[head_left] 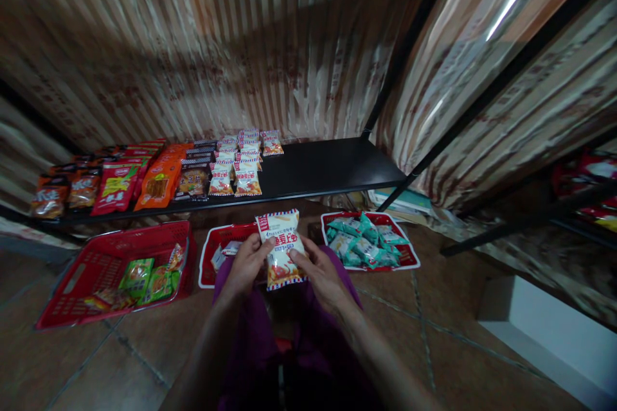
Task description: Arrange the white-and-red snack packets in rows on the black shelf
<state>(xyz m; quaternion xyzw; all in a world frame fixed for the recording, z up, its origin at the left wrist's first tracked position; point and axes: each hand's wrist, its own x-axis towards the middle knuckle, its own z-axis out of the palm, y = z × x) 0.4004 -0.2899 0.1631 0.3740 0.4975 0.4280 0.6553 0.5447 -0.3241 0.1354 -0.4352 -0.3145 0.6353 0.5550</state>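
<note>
Between my two hands is a white snack bag (pixel 283 263) with red lettering and a striped edge, held upright over my lap. My left hand (pixel 250 260) grips its left side, thumb on the front. On the right side my right hand (pixel 318 270) grips it too, with the thumb across the front. Ahead, a black shelf (pixel 332 167) bears rows of matching white bags (pixel 247 178), with one more bag (pixel 272 142) at the back. Behind my left hand a small red basket (pixel 206 270) holds a few white packets (pixel 226 252), partly hidden by my knee and hand.
Left of the white bags stand dark packets (pixel 193 181), orange bags (pixel 159 183) and red bags (pixel 116 187). A large red basket (pixel 72 282) with green packets (pixel 137 277) is at left. Teal packets (pixel 369 249) fill a red basket (pixel 409 257) at right. Black posts (pixel 434 154) rise beside the shelf.
</note>
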